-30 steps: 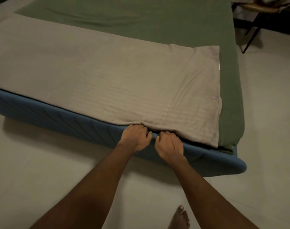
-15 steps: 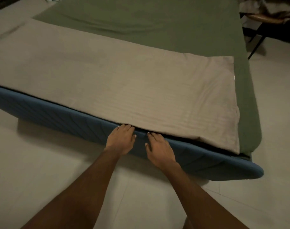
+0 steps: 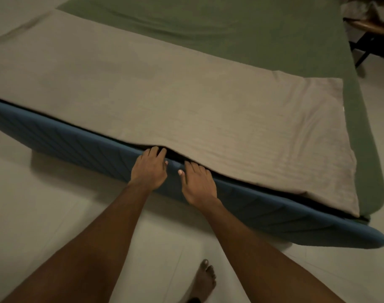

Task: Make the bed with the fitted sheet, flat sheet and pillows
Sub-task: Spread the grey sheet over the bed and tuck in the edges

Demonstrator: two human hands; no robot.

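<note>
A green fitted sheet (image 3: 241, 29) covers the mattress. A folded grey flat sheet (image 3: 165, 95) lies along the near side of the bed, its right end short of the bed's right edge. My left hand (image 3: 149, 169) and my right hand (image 3: 197, 182) rest side by side on the blue bed frame (image 3: 77, 136). Their straight fingertips reach under the flat sheet's near edge, into the dark gap between frame and mattress. The edge is raised a little there. No pillows are in view.
A pale tiled floor (image 3: 44, 215) runs along the near side of the bed. My bare foot (image 3: 203, 281) stands on it close to the frame. A dark-legged chair or table (image 3: 366, 40) with cloth on it stands at the far right.
Both hands went from curled at the sheet's edge to flat with straight fingers, and slid left along the frame. The view has shifted left too.
</note>
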